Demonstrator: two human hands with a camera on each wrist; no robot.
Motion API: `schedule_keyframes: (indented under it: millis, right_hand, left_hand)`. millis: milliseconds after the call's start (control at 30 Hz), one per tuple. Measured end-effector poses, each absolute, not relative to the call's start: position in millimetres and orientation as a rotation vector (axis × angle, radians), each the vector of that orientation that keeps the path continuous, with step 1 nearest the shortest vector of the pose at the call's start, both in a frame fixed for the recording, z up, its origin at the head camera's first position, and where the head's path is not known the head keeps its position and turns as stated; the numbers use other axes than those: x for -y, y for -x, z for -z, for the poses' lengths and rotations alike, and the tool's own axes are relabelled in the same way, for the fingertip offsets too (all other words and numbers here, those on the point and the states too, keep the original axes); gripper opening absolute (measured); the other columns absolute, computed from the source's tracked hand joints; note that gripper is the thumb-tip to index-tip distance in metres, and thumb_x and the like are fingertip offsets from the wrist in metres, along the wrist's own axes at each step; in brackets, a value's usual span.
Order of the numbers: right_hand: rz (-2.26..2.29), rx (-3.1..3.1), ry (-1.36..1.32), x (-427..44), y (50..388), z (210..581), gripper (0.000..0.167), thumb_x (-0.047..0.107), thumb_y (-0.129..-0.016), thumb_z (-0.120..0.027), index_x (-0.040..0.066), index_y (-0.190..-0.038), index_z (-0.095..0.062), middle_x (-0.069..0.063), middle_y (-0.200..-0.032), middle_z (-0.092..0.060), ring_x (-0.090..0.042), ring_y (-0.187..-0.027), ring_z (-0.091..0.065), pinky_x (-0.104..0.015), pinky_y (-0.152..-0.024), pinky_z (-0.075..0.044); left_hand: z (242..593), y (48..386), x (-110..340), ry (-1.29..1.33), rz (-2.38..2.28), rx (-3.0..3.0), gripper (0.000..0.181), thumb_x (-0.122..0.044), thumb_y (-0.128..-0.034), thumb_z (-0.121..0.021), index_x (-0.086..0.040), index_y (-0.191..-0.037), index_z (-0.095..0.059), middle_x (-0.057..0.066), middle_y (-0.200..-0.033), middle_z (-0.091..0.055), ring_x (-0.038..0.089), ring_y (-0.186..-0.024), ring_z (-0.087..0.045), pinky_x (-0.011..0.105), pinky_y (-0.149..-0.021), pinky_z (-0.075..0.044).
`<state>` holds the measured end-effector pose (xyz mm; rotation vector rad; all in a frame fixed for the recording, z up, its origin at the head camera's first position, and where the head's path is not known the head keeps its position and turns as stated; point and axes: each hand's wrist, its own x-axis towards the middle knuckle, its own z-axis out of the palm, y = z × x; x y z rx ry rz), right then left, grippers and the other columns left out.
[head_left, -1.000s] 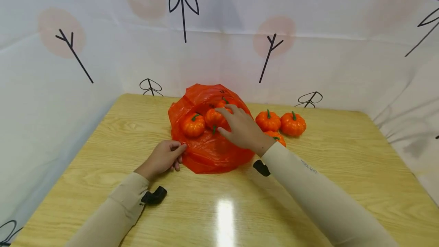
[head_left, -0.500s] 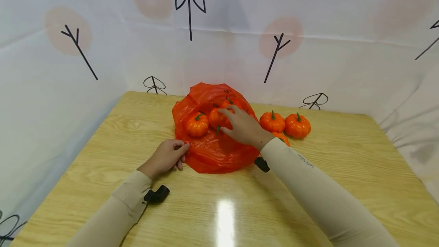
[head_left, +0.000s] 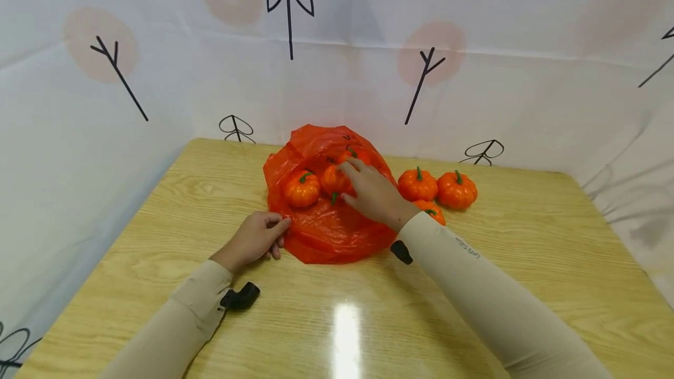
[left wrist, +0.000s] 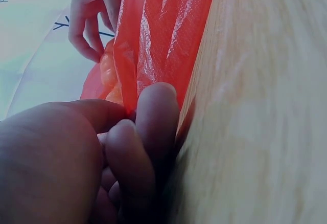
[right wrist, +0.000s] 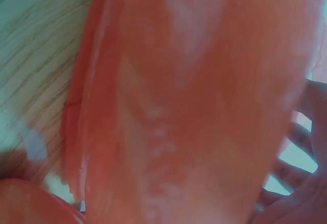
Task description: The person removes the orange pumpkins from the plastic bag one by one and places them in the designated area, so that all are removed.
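Observation:
The red plastic bag (head_left: 337,233) lies mouth-up on the table, its rim pinched at the near left between the thumb and fingers of the left hand (head_left: 253,240). In the left wrist view that hand (left wrist: 138,132) holds the bag's edge (left wrist: 163,35). Inside are a left pumpkin (head_left: 302,189), a middle pumpkin (head_left: 334,179) with its green stem toward the front, and a back one (head_left: 363,155). Over the bag, the right hand (head_left: 376,195) has its fingers loosely spread beside the middle pumpkin; contact is unclear. The right wrist view shows its fingers (right wrist: 301,137) apart, partly behind red plastic.
Right of the bag sit two orange pumpkins (head_left: 418,185) (head_left: 457,190) and a third pumpkin (head_left: 433,212) partly hidden by the right forearm. A white patterned cloth (head_left: 337,86) hangs behind the wooden table (head_left: 295,320).
Over the middle pumpkin, the right fingers have drawn slightly back to the right, uncovering more of it. The left hand keeps its pinch on the rim. The head view has shifted slightly.

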<state>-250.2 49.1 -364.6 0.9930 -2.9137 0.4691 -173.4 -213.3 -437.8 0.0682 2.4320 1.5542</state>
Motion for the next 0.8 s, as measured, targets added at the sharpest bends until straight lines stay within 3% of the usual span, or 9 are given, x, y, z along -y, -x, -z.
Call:
schedule_keyframes:
  millis: [167, 333, 467, 800]
  right_hand:
    - [-0.426, 2.934, -0.937, -51, 251, 363, 0.046, 0.025, -0.095, -0.07, 0.014, -0.132, -0.045, -0.01, -0.116, -0.063, -0.025, -0.084, -0.062, -0.036, -0.071, -0.056]
    - [-0.408, 2.923, -0.897, -53, 251, 363, 0.042, 0.024, -0.094, -0.071, 0.011, -0.126, -0.047, -0.01, -0.101, -0.062, -0.02, -0.065, -0.056, -0.028, -0.055, -0.05]
    - [-0.422, 2.905, -0.894, -55, 248, 365, 0.046, 0.024, -0.095, -0.071, 0.009, -0.129, -0.045, -0.012, -0.103, -0.061, -0.02, -0.065, -0.056, -0.028, -0.054, -0.05]
    - [-0.542, 2.758, -0.893, -61, 235, 362, 0.059, 0.028, -0.095, -0.069, 0.013, -0.144, -0.042, -0.014, -0.129, -0.06, -0.019, -0.059, -0.053, -0.026, -0.051, -0.049]
  left_hand:
    - [438, 175, 214, -0.068, -1.548, -2.428, 0.042, -0.036, -0.1043, -0.054, -0.004, -0.078, -0.06, 0.006, -0.068, -0.061, 0.017, -0.05, -0.063, 0.026, -0.045, -0.05]
    - [437, 174, 214, -0.057, -1.557, -2.422, 0.041, -0.036, -0.1044, -0.054, -0.004, -0.078, -0.059, 0.006, -0.069, -0.06, 0.016, -0.051, -0.063, 0.026, -0.045, -0.05]
    - [438, 174, 213, -0.061, -1.552, -2.423, 0.042, -0.036, -0.1046, -0.054, -0.004, -0.078, -0.059, 0.006, -0.069, -0.06, 0.017, -0.051, -0.063, 0.026, -0.045, -0.05]
    - [438, 175, 213, -0.02, -1.551, -2.417, 0.041, -0.036, -0.1046, -0.053, -0.007, -0.077, -0.06, 0.006, -0.069, -0.061, 0.018, -0.051, -0.063, 0.025, -0.045, -0.049]
